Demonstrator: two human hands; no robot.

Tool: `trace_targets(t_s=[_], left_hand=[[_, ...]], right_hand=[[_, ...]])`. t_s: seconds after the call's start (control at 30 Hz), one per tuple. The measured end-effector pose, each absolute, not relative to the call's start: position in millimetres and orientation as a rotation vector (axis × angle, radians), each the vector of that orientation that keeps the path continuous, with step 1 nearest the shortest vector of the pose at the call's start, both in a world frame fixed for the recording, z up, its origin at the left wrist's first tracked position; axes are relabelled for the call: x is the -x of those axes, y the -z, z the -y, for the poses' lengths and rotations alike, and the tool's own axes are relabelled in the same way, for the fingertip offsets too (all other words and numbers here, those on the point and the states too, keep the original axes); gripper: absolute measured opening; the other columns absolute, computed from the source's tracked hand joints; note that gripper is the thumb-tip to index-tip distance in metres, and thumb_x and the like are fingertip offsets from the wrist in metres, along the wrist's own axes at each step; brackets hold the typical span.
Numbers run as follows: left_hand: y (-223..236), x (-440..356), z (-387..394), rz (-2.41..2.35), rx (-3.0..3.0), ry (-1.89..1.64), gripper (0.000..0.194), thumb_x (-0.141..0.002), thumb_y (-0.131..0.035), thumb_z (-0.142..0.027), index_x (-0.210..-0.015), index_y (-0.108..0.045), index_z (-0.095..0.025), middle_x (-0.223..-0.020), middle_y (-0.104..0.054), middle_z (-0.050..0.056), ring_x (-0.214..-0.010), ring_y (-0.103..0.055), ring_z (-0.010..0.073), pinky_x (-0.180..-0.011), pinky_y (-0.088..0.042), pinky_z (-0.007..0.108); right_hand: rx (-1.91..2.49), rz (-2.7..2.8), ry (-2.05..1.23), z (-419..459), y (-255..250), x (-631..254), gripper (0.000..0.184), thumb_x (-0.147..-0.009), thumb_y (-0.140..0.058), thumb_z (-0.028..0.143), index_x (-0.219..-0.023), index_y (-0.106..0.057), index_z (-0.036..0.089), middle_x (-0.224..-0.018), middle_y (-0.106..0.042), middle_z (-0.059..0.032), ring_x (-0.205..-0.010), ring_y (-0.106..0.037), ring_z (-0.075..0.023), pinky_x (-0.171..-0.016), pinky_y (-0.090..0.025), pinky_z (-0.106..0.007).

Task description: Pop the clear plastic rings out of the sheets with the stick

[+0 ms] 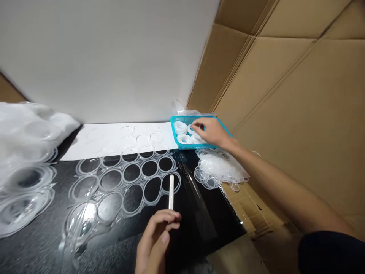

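My left hand (158, 236) is closed around the lower end of a flat white stick (171, 194), which points away from me. The stick's tip lies over a sheet of joined clear rings (132, 172) with round openings, spread on the black tabletop. At the back, my right hand (211, 131) is over a turquoise plastic basket (188, 146), its thumb and fingers drawn together. Whether a small piece sits between those fingertips cannot be made out. Stacks of white rings (180, 128) stand inside the basket, partly hidden by my right hand.
Below the basket lies a tangled heap of thin clear rings (215, 167) near the table's right edge. Larger clear ring sheets (25, 190) pile up at left. White paper (94, 141) lies along the back wall, and cardboard (299, 114) walls the right side.
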State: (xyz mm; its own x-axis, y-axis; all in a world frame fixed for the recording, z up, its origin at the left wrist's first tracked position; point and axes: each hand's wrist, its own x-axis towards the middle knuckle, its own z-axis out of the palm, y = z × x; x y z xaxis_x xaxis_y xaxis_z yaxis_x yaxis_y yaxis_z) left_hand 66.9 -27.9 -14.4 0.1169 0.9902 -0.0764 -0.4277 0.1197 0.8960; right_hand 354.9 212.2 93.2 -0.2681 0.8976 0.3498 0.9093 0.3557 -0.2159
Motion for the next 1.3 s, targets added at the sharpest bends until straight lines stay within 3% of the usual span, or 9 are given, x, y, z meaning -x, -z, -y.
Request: trace_targets(t_s=[0.1,0.2,0.27,0.5,0.73,0.93,1.07,1.2,1.3], left_hand=[[6,-53,24,-1.157,-1.36,-1.277,0.021,-0.1,-0.06,-0.039,-0.115,-0.07,-0.029,-0.119,-0.069,0.008,-0.113,-0.065,0.0279,-0.099,-0.055,0.042],[7,-28,10,-1.519,-1.9,-1.183,0.032,-0.1,-0.056,-0.033,-0.13,-0.064,-0.026,-0.134,-0.062,0.011,-0.126,-0.058,0.0329,-0.109,-0.046,0.054],[10,-13,-2,-1.612,-2.149,-1.026,0.028,-0.101,-0.052,-0.029,-0.124,-0.065,-0.021,-0.132,-0.062,0.014,-0.124,-0.056,0.0349,-0.106,-0.046,0.055],[10,-2,-15,-1.601,-2.455,-0.737,0.015,-0.102,-0.051,-0.029,-0.101,-0.064,-0.02,-0.104,-0.063,0.01,-0.098,-0.057,0.0303,-0.085,-0.047,0.046],[9,-5,-7,-1.636,-2.486,-0.723,0.022,-0.103,-0.052,-0.035,-0.09,-0.061,-0.021,-0.098,-0.063,0.009,-0.098,-0.056,0.0293,-0.087,-0.045,0.044],[1,6,-6,-1.546,-2.485,-0.822,0.019,-0.104,-0.051,-0.035,-0.104,-0.065,-0.023,-0.107,-0.066,0.006,-0.103,-0.061,0.0232,-0.095,-0.047,0.038],[-1,60,1,-1.727,-2.312,-1.007,0.039,-0.098,-0.059,-0.04,-0.131,-0.061,-0.021,-0.132,-0.061,0.015,-0.125,-0.054,0.0309,-0.108,-0.044,0.049],[2,111,-1,-1.76,-2.217,-1.01,0.026,-0.094,-0.058,-0.044,-0.097,-0.072,-0.022,-0.109,-0.068,0.012,-0.107,-0.062,0.0306,-0.099,-0.05,0.048],[-1,119,-11,-1.668,-2.204,-1.034,0.023,-0.094,-0.057,-0.044,-0.089,-0.069,-0.025,-0.103,-0.071,0.007,-0.1,-0.065,0.026,-0.096,-0.052,0.042]], right_hand=[[1.107,2.744,-0.149,-127,-83,-312,0.022,-0.101,-0.058,0.026,-0.114,-0.076,0.022,-0.108,-0.079,-0.0041,-0.093,-0.069,-0.0179,-0.082,-0.05,-0.031],[0.968,2.945,0.173,-69,-57,-286,0.04,-0.099,-0.053,0.01,-0.137,-0.063,0.019,-0.132,-0.072,-0.0082,-0.099,-0.067,-0.02,-0.076,-0.047,-0.034],[0.863,2.99,0.402,-57,-42,-278,0.042,-0.101,-0.049,0.007,-0.141,-0.057,0.018,-0.138,-0.068,-0.0097,-0.096,-0.065,-0.0202,-0.071,-0.044,-0.035],[0.182,3.252,0.578,-86,-57,-246,0.013,-0.102,-0.054,0.016,-0.108,-0.065,0.019,-0.11,-0.071,-0.0074,-0.095,-0.061,-0.0209,-0.073,-0.037,-0.035],[-0.105,3.518,0.389,-94,-65,-221,0.02,-0.087,-0.067,0.021,-0.107,-0.064,0.022,-0.101,-0.07,-0.0058,-0.095,-0.061,-0.0242,-0.075,-0.037,-0.036],[0.615,3.061,-0.032,-79,-54,-250,0.013,-0.089,-0.052,0.015,-0.1,-0.057,0.02,-0.098,-0.062,-0.0062,-0.083,-0.056,-0.0202,-0.074,-0.042,-0.032],[1.034,2.693,-0.202,-59,-36,-264,0.024,-0.093,-0.045,0.01,-0.111,-0.057,0.019,-0.11,-0.057,-0.0071,-0.086,-0.058,-0.0183,-0.078,-0.047,-0.031],[1.171,2.651,-0.328,-53,-23,-259,0.016,-0.104,-0.05,0.028,-0.115,-0.059,0.02,-0.118,-0.06,-0.0075,-0.094,-0.064,-0.0186,-0.082,-0.048,-0.03],[1.295,2.72,-0.305,-58,-22,-250,0.016,-0.107,-0.045,0.026,-0.105,-0.059,0.018,-0.113,-0.064,-0.0093,-0.092,-0.066,-0.02,-0.079,-0.046,-0.03]])
